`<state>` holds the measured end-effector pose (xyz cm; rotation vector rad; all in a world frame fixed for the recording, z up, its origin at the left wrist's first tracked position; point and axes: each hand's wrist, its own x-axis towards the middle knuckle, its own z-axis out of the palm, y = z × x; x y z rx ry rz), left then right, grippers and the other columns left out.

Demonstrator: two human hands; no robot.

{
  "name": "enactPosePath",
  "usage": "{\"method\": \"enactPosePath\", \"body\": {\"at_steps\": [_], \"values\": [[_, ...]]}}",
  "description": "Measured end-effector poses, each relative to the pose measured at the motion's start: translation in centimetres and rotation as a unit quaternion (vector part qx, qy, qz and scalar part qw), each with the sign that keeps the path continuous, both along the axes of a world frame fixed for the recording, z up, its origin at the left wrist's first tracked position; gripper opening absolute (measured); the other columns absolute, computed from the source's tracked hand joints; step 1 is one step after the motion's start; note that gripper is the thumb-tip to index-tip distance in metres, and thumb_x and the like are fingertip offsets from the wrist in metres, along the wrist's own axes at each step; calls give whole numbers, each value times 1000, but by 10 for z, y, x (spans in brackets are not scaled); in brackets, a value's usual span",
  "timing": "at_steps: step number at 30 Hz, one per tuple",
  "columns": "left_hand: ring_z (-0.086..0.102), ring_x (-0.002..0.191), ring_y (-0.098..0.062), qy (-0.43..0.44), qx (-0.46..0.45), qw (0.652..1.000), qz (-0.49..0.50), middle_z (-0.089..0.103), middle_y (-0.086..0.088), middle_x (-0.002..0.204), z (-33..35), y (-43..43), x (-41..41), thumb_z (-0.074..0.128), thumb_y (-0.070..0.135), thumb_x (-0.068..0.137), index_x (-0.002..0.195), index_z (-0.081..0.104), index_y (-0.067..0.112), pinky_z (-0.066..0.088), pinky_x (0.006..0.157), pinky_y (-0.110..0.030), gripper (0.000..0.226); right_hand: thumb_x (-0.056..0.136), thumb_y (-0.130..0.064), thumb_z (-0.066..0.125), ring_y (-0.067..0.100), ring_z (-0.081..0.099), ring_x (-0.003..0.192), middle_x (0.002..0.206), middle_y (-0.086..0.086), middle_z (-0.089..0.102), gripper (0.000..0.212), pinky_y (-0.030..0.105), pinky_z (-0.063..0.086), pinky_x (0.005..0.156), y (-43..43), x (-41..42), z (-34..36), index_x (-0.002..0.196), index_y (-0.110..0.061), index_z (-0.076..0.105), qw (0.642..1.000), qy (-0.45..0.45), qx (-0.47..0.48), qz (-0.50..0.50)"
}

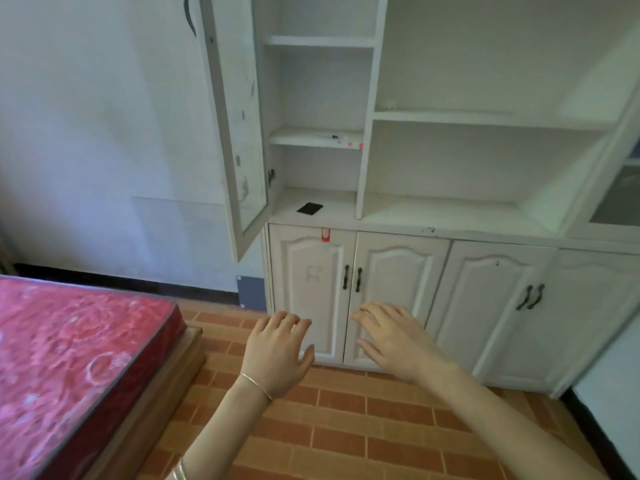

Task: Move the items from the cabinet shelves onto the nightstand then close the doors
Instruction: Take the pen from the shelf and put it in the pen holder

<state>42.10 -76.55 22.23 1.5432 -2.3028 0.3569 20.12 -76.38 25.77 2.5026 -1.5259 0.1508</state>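
A white cabinet (pixel 485 116) fills the upper right, its shelves in plain sight. Its left glass door (pixel 235 133) hangs wide open; a second glass door (pixel 616 188) stands open at the right edge. A flat black item (pixel 310 208) lies on the lowest open shelf at the left. A small thin object (pixel 334 136) and red marks lie on the shelf above it. My left hand (pixel 277 351) and my right hand (pixel 394 337) reach forward with relaxed fingers in front of the lower doors (pixel 311 292), holding nothing. No nightstand is in view.
A bed with a red mattress (pixel 69 368) on a wooden frame fills the lower left. The floor (pixel 346 427) is brick-patterned tile. Lower cabinet doors with dark handles (pixel 351 278) are shut. A white wall (pixel 104 133) stands to the left.
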Motion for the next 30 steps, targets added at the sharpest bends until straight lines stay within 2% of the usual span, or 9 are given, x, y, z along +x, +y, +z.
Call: {"method": "enactPosePath", "body": {"at_steps": [2, 4, 6, 8, 13, 18, 24, 27, 30], "values": [[64, 90, -18, 4, -2, 1000, -6, 68, 4, 94, 5, -35, 3, 64, 44, 75, 102, 67, 23, 53, 76, -35, 35, 95, -36, 37, 22, 39, 127, 138, 4, 43, 45, 37, 30, 104, -29, 1, 4, 136, -16, 40, 1000, 2, 18, 0], [63, 90, -19, 9, -12, 1000, -15, 67, 3, 93, 17, -70, 7, 60, 43, 76, 103, 66, 21, 52, 75, -35, 35, 97, -36, 36, 21, 32, 131, 142, 4, 37, 47, 37, 26, 106, -61, 4, 10, 139, -16, 35, 1000, 3, 12, -2], [62, 90, -19, 16, -20, 999, -22, 67, 3, 93, 32, -103, 10, 56, 41, 77, 103, 66, 19, 52, 74, -35, 36, 96, -36, 37, 21, 33, 130, 140, 4, 39, 46, 36, 27, 106, -92, 8, 21, 138, -16, 36, 1000, -1, 3, -5], [62, 92, -21, 23, -31, 999, -37, 67, 1, 95, 44, -134, 12, 60, 38, 77, 105, 66, 18, 51, 76, -37, 35, 96, -36, 37, 19, 34, 128, 138, 3, 40, 45, 35, 28, 105, -122, 12, 33, 137, -17, 37, 1000, -3, -12, -16], [56, 107, -22, 30, -25, 998, -56, 64, -1, 108, 49, -194, 13, 57, 37, 84, 117, 60, 17, 45, 89, -39, 39, 96, -34, 39, 19, 36, 126, 136, 3, 42, 44, 35, 30, 104, -176, 18, 42, 135, -16, 39, 999, -6, -25, -29], [61, 95, -21, 19, -18, 997, -70, 67, 1, 96, 31, -235, 9, 58, 38, 78, 107, 65, 18, 51, 77, -36, 36, 95, -36, 39, 18, 35, 127, 137, 1, 40, 44, 34, 28, 104, -223, 9, 27, 136, -20, 37, 999, -4, -16, -35], [61, 95, -21, 37, -6, 998, -43, 66, 0, 97, 18, -300, -1, 63, 36, 77, 108, 65, 17, 50, 79, -37, 36, 94, -31, 42, 19, 37, 126, 137, 3, 42, 43, 34, 30, 104, -290, -3, 10, 135, -16, 41, 1000, -5, -4, -17], [59, 101, -21, 33, -2, 999, -30, 65, -1, 103, 17, -337, -12, 56, 38, 82, 112, 63, 17, 48, 84, -38, 38, 95, -29, 41, 21, 34, 129, 140, 5, 40, 45, 35, 27, 106, -328, -14, 8, 138, -17, 36, 1000, -10, 5, -11], [51, 114, -20, 28, 8, 999, -20, 60, 1, 117, 26, -376, -25, 48, 40, 88, 125, 55, 20, 39, 96, -37, 42, 97, -32, 37, 20, 30, 132, 144, 4, 35, 47, 34, 22, 108, -374, -25, 17, 141, -18, 31, 1000, -5, 10, -5]]}}
